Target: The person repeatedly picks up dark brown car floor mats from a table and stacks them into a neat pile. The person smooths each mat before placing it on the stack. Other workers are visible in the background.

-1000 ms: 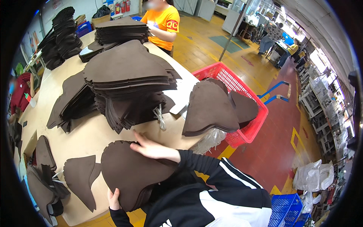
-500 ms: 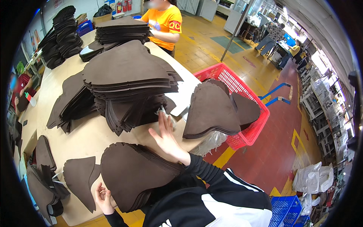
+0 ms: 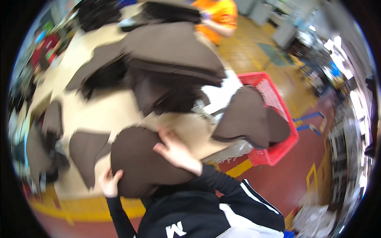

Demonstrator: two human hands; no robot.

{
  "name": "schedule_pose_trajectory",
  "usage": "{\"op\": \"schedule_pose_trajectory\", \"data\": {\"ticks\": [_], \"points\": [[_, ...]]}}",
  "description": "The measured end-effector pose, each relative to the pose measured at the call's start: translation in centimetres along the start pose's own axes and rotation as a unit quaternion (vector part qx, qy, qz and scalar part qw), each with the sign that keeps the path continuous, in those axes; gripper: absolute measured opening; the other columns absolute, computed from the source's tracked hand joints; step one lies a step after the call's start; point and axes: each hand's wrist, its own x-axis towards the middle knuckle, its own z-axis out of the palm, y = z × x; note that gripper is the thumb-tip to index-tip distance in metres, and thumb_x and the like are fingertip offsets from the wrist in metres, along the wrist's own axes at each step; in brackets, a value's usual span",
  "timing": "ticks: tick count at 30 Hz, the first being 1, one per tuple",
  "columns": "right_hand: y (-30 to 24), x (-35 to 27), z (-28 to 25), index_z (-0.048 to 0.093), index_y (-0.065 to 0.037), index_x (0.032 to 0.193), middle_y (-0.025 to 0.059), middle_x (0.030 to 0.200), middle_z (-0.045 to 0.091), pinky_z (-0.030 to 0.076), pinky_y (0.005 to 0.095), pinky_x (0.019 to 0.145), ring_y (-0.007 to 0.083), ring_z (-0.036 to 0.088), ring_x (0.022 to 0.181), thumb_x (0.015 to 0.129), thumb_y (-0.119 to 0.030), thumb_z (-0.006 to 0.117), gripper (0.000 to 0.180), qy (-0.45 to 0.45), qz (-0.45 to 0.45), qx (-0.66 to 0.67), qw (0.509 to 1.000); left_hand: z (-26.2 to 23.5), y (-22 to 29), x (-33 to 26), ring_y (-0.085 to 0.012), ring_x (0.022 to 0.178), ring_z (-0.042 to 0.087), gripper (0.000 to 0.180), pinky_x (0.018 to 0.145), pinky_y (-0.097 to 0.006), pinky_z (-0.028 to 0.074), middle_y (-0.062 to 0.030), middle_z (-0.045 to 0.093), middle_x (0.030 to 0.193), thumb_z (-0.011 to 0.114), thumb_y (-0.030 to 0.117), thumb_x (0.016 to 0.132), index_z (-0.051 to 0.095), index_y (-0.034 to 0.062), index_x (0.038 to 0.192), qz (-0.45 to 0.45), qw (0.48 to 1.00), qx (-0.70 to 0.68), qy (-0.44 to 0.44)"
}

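A stack of dark brown, curved cut panels (image 3: 147,158) lies at the table's near edge, right in front of me. My left hand (image 3: 110,182) is at the stack's lower left edge, thumb apart from the fingers; blur hides whether it touches. Over the stack's upper right side, my right hand (image 3: 174,152) is open, with thumb and fingers apart and nothing held. A flat brown panel (image 3: 88,152) lies just left of the stack, apparently with another partly under it.
Taller piles of brown panels (image 3: 170,45) stand farther back on the pale table (image 3: 107,111). At right, a red plastic basket (image 3: 274,156) bears more panels (image 3: 244,115). A person in an orange shirt (image 3: 218,18) stands beyond the table; another in dark red (image 3: 43,51) is far left.
The view has shifted and blurred. My right hand has moved from beyond the near stack's upper right edge to over its top; my left hand stays by its left edge.
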Motion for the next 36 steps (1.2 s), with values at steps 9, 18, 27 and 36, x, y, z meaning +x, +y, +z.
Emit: {"op": "schedule_pose_trajectory", "data": {"ticks": [9,18,27,36], "points": [[0.4,-2.7,-3.6,0.055,0.002,0.138,0.0219,0.143,0.054,0.033,0.0444,0.115,0.0363,0.046,0.139,0.100,-0.025,0.057,0.046,0.132,-0.187,0.108,0.967,-0.2,-0.8,-3.1,-0.0104,0.086,0.061,0.036,0.075,-0.024,0.050,-0.0073,0.066,0.100,0.079,0.006,0.084,0.065,-0.0060,0.115,0.155,0.971,0.169,0.066],[-6.6,-1.7,2.7,0.051,-0.028,0.145,-0.0007,0.153,0.046,0.032,0.0452,0.117,0.0199,0.045,0.140,0.094,-0.040,0.060,0.054,-0.212,-0.452,-0.234,0.834,1.2,-2.0,-1.9,-0.0150,0.118,0.057,0.053,0.102,-0.029,0.047,-0.0133,0.062,0.131,0.069,0.005,0.093,0.049,-0.0090,0.141,0.028,0.993,-0.115,0.018],[-5.8,8.6,0.1,0.039,-0.024,0.153,0.0023,0.160,0.035,0.027,0.0494,0.119,0.0271,0.032,0.148,0.106,-0.036,0.037,0.049,-0.159,-0.255,-0.266,0.916,0.9,-2.0,-2.1,-0.0148,0.120,0.057,0.052,0.104,-0.028,0.044,-0.0119,0.060,0.136,0.067,0.003,0.094,0.050,-0.0048,0.142,0.040,0.996,-0.074,-0.004],[-5.0,3.0,-3.9,0.051,-0.013,0.145,0.0109,0.155,0.042,0.030,0.0481,0.117,0.0329,0.039,0.143,0.088,-0.025,0.068,0.060,-0.088,-0.362,-0.255,0.892,-7.7,0.6,0.9,-0.0109,0.116,0.058,0.047,0.102,-0.026,0.045,-0.0118,0.062,0.135,0.068,0.009,0.095,0.054,-0.0048,0.138,0.178,0.946,0.008,0.270]]}}
